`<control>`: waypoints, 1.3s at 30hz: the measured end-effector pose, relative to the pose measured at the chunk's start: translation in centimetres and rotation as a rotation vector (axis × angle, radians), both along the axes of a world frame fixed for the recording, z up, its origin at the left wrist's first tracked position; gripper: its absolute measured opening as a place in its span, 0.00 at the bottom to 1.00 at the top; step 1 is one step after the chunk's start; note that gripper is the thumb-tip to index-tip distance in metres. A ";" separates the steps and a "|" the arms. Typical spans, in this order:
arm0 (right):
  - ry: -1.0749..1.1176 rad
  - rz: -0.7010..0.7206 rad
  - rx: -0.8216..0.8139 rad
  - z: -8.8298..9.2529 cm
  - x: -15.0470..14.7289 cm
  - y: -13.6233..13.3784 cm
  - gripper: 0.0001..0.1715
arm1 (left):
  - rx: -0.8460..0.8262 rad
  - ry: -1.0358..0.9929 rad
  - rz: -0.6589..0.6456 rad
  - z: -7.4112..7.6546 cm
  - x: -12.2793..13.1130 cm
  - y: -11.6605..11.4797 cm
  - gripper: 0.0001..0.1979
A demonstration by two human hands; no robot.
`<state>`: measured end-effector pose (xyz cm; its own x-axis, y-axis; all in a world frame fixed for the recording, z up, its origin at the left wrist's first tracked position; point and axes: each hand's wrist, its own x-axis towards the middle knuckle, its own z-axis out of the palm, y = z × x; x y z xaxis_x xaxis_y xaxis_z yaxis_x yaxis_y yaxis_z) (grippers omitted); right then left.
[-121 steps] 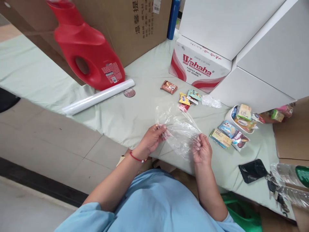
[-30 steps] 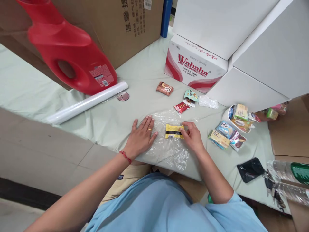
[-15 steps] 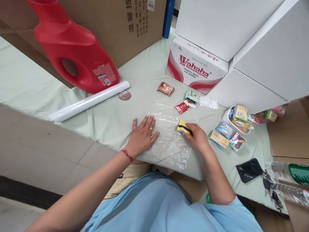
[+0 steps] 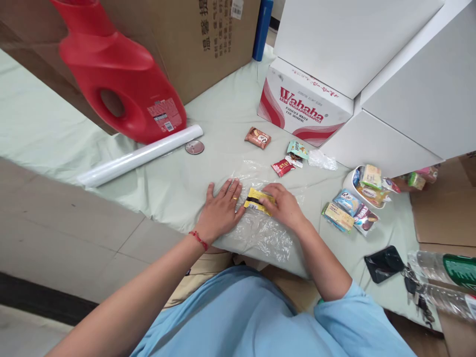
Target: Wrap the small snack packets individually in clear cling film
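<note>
In the head view, a yellow packet [image 4: 253,199] lies over the clear film [image 4: 261,232], its long axis running from hand to hand. The right hand [image 4: 286,206] clamps its right end; the left hand [image 4: 220,210] presses flat on the film's left part, fingers apart, thumb just beside the packet.

The clear sheet [image 4: 260,230] is of thin plastic, glossy and full of small wrinkles. The yellow packet [image 4: 253,199] has a wrapper which looks like shiny plastic film. Under them, the pale green cloth [image 4: 167,191] is matt and softly creased. The red jug [image 4: 139,101] is of smooth plastic with a mild shine, and the white roll [image 4: 143,156] is smooth and glossy. The brown carton [image 4: 182,59] is matt cardboard. The blue shirt [image 4: 245,317] is of soft, matt cloth.
</note>
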<state>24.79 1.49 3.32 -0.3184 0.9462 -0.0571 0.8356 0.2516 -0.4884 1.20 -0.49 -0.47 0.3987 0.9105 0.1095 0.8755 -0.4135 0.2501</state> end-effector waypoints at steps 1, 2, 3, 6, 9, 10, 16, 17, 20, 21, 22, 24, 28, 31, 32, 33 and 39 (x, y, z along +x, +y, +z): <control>-0.037 -0.038 0.028 0.2 0.6 0.9 0.22 | -0.001 -0.003 0.000 0.0 0.0 0.0 0.33; -0.087 -0.078 0.058 0.3 1.4 2.0 0.22 | -0.002 -0.005 -0.001 0.0 0.0 0.0 0.33; -0.140 -0.116 0.090 0.4 2.2 3.3 0.23 | -0.002 -0.008 -0.002 0.0 0.0 0.1 0.33; -0.269 -0.119 0.157 0.4 4.5 7.1 0.32 | -0.005 -0.012 0.001 0.0 0.0 0.1 0.33; -0.342 -0.002 0.111 0.1 5.8 9.8 0.38 | -0.010 -0.011 0.003 -0.1 0.0 0.1 0.33; -0.361 0.009 0.088 0.0 5.9 10.3 0.36 | -0.010 -0.012 0.004 -0.1 0.0 0.2 0.33; -0.201 -0.354 0.210 -0.2 6.6 9.0 0.25 | -0.012 -0.020 0.007 -0.1 -0.1 0.2 0.33; -0.091 -0.438 0.259 -0.2 7.1 8.4 0.25 | -0.014 -0.020 0.003 -0.1 -0.1 0.2 0.33; 0.324 -0.629 0.342 -0.2 8.3 6.4 0.26 | -0.018 -0.027 -0.003 -0.1 -0.1 0.2 0.33; 0.440 -0.640 0.329 0.0 8.5 5.6 0.26 | -0.019 -0.030 -0.003 -0.1 -0.2 0.2 0.34; 0.521 -0.623 0.295 0.3 8.4 4.7 0.26 | -0.018 -0.032 -0.003 -0.1 -0.2 0.2 0.34; 0.554 -0.533 0.204 1.0 7.4 2.8 0.25 | -0.018 -0.033 -0.003 0.0 -0.1 0.1 0.34; 0.249 -0.307 0.093 2.4 2.7 -0.7 0.20 | -0.013 -0.039 -0.005 0.2 -0.1 0.0 0.34; 0.004 -0.064 -0.004 2.8 -0.8 -1.9 0.16 | 0.004 -0.051 0.002 0.1 0.0 0.0 0.33; -0.056 0.002 -0.047 2.9 -1.6 -2.0 0.17 | 0.010 -0.054 0.006 0.1 0.0 -0.1 0.32; -0.107 0.047 -0.087 3.0 -2.2 -2.0 0.18 | 0.014 -0.057 0.010 0.0 0.0 -0.1 0.32; -0.301 0.074 -0.117 4.1 -3.0 -1.2 0.21 | 0.020 -0.064 0.004 -0.3 0.0 0.0 0.32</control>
<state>21.77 0.31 7.38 -0.3382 0.9027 -0.2659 0.9283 0.2737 -0.2515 1.21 -0.50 -0.79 0.3864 0.9096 0.1527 0.8598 -0.4152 0.2974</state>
